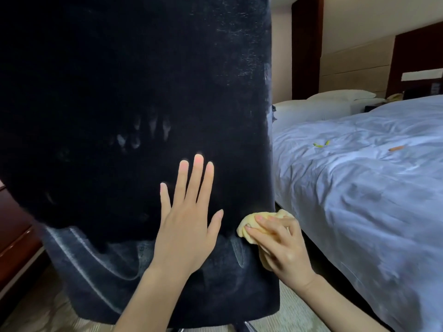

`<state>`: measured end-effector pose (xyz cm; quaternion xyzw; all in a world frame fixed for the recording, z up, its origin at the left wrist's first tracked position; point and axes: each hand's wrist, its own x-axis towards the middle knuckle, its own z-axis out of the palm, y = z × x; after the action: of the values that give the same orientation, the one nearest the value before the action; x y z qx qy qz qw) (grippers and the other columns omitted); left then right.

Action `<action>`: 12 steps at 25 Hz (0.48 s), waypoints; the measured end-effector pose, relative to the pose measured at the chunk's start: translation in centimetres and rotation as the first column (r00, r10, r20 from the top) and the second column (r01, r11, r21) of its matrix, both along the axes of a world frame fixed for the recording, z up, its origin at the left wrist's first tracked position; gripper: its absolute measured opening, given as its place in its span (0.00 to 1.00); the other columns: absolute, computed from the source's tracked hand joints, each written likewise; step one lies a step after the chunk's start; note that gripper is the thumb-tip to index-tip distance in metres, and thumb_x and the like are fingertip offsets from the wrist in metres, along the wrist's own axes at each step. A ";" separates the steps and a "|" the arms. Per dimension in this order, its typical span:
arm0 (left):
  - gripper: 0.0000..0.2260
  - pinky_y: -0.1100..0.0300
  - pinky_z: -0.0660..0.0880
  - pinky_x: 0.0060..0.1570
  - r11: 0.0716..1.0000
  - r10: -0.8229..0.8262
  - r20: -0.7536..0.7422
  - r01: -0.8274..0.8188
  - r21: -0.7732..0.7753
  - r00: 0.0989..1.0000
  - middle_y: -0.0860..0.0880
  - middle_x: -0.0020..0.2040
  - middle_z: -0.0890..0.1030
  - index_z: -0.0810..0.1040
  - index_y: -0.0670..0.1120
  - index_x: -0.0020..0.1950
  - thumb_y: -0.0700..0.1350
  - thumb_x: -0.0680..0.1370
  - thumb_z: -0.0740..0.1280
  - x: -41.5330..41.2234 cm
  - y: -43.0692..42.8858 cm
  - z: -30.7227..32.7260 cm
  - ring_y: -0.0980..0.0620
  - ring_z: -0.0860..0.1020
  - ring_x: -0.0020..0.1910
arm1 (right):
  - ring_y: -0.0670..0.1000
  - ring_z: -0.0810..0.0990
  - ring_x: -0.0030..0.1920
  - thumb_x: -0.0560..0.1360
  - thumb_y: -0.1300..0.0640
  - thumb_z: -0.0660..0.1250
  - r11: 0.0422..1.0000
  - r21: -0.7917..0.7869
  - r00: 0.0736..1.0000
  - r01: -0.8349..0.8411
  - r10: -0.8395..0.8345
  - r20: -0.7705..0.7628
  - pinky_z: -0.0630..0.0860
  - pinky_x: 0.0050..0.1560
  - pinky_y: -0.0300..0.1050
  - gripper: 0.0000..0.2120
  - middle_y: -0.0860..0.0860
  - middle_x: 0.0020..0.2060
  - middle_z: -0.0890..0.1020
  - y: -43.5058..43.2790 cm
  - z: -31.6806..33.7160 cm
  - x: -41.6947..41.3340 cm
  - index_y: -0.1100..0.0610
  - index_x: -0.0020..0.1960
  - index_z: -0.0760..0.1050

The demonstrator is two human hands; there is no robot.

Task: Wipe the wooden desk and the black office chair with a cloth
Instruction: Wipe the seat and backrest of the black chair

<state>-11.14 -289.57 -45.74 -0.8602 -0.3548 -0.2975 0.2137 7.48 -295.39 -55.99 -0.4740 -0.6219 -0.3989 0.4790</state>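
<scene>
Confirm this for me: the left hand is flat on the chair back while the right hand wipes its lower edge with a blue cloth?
Not quite. The head view shows the cloth is yellow; the left hand, right hand and chair back are as stated.

Chair back: black, greyish-white scuff streaks toward upper right, pale finger-shaped smudges mid-panel. Cloth: pale yellow. Duvet: light blue-white, carrying small green bits and one orange-brown stick. Pillows: white. Headboard panels: dark red-brown. Carpet: beige.
</scene>
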 end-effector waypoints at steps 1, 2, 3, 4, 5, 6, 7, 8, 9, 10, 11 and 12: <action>0.34 0.40 0.53 0.72 1.000 -0.025 -0.004 0.025 -0.002 1.000 0.49 0.79 0.43 0.46 0.47 0.79 0.53 0.78 0.58 -0.3 -0.1 0.0 0.47 0.42 0.77 | 0.52 0.70 0.49 0.78 0.61 0.59 1.000 0.006 1.000 0.005 -0.005 0.001 0.72 0.51 0.55 0.13 0.49 0.57 0.72 0.0 0.8 0.0 0.54 0.56 0.80; 0.33 0.41 0.54 0.72 0.999 -0.043 -0.012 0.043 -0.002 0.999 0.50 0.79 0.44 0.47 0.47 0.79 0.52 0.78 0.58 -0.7 -0.1 -0.1 0.48 0.44 0.78 | 0.52 0.70 0.49 0.76 0.63 0.61 1.000 0.026 1.000 0.010 -0.010 -0.009 0.71 0.51 0.55 0.13 0.50 0.57 0.72 0.0 1.8 -0.1 0.54 0.57 0.79; 0.33 0.41 0.56 0.72 0.999 -0.046 -0.021 0.046 0.001 0.999 0.50 0.79 0.46 0.49 0.47 0.79 0.52 0.78 0.59 -1.1 -0.2 -0.2 0.48 0.46 0.78 | 0.53 0.70 0.49 0.74 0.65 0.62 0.998 0.053 0.999 0.016 -0.014 -0.030 0.70 0.51 0.55 0.15 0.51 0.57 0.73 0.3 3.1 -0.3 0.54 0.57 0.79; 0.32 0.41 0.58 0.71 0.999 -0.034 -0.027 0.034 0.006 0.999 0.49 0.79 0.48 0.51 0.46 0.79 0.52 0.78 0.60 -1.6 -0.3 -0.5 0.48 0.48 0.78 | 0.54 0.70 0.50 0.72 0.67 0.63 0.996 0.082 0.998 0.024 -0.020 -0.056 0.70 0.52 0.55 0.16 0.51 0.57 0.74 0.7 4.6 -0.7 0.54 0.56 0.80; 0.32 0.40 0.59 0.71 1.000 -0.013 -0.025 0.013 0.006 1.000 0.48 0.79 0.50 0.53 0.46 0.78 0.52 0.78 0.61 -2.2 -0.3 -0.8 0.46 0.50 0.77 | 0.55 0.70 0.50 0.71 0.69 0.64 0.994 0.107 0.997 0.033 -0.025 -0.078 0.70 0.52 0.55 0.17 0.52 0.58 0.76 1.2 6.5 -1.1 0.56 0.55 0.81; 0.31 0.39 0.60 0.70 1.000 0.013 -0.019 -0.013 0.006 1.000 0.48 0.79 0.52 0.54 0.46 0.78 0.52 0.78 0.61 -2.8 -0.3 -1.1 0.45 0.52 0.77 | 0.56 0.71 0.50 0.70 0.71 0.66 0.991 0.129 0.996 0.040 -0.029 -0.090 0.70 0.52 0.54 0.16 0.54 0.57 0.78 1.8 8.4 -1.7 0.59 0.54 0.82; 0.30 0.39 0.61 0.70 0.999 0.045 -0.013 -0.045 0.008 0.999 0.47 0.79 0.52 0.54 0.46 0.78 0.52 0.79 0.59 -3.6 -0.3 -1.5 0.44 0.53 0.77 | 0.57 0.72 0.50 0.70 0.71 0.67 0.987 0.156 0.996 0.042 -0.029 -0.090 0.71 0.51 0.53 0.15 0.57 0.56 0.80 2.5 10.4 -2.4 0.61 0.54 0.82; 0.29 0.39 0.61 0.69 0.997 0.081 -0.011 -0.081 0.011 0.997 0.47 0.79 0.53 0.54 0.45 0.78 0.53 0.79 0.57 -4.5 -0.2 -1.9 0.44 0.54 0.76 | 0.57 0.72 0.49 0.71 0.71 0.68 0.981 0.191 0.997 0.038 -0.023 -0.080 0.70 0.51 0.52 0.13 0.58 0.55 0.80 3.2 12.2 -3.0 0.61 0.53 0.82; 0.29 0.39 0.62 0.69 0.993 0.117 -0.013 -0.117 0.011 0.993 0.46 0.78 0.53 0.55 0.45 0.78 0.54 0.79 0.54 -5.4 -0.1 -2.3 0.43 0.54 0.76 | 0.57 0.72 0.48 0.72 0.69 0.67 0.973 0.231 0.998 0.023 -0.009 -0.061 0.70 0.50 0.51 0.11 0.58 0.54 0.81 3.9 14.0 -3.7 0.62 0.53 0.82; 0.30 0.38 0.62 0.68 0.989 0.150 -0.015 -0.150 0.005 0.989 0.46 0.78 0.53 0.55 0.45 0.78 0.54 0.78 0.53 -6.3 -0.1 -2.6 0.43 0.55 0.76 | 0.56 0.72 0.48 0.73 0.68 0.67 0.964 0.268 0.999 -0.004 0.014 -0.036 0.70 0.49 0.51 0.10 0.58 0.53 0.81 4.6 15.7 -4.7 0.61 0.52 0.82; 0.30 0.38 0.63 0.68 0.984 0.176 -0.012 -0.176 -0.006 0.984 0.46 0.78 0.54 0.55 0.44 0.78 0.54 0.78 0.52 -7.1 0.0 -2.8 0.43 0.55 0.76 | 0.56 0.73 0.48 0.74 0.67 0.66 0.954 0.299 0.999 -0.030 0.036 -0.013 0.70 0.49 0.51 0.10 0.57 0.52 0.82 5.3 17.1 -5.6 0.61 0.51 0.83; 0.30 0.38 0.63 0.68 0.981 0.195 -0.003 -0.195 -0.017 0.981 0.45 0.78 0.54 0.56 0.44 0.78 0.55 0.78 0.52 -7.7 0.1 -3.0 0.43 0.56 0.76 | 0.57 0.74 0.47 0.73 0.68 0.66 0.944 0.327 0.998 -0.054 0.054 0.011 0.70 0.49 0.51 0.09 0.57 0.51 0.82 6.1 18.4 -6.8 0.61 0.50 0.83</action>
<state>-18.85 -289.48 -48.73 -0.8233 -0.4398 -0.2713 0.2348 0.73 -289.29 -37.55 -0.3704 -0.5605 -0.4836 0.5611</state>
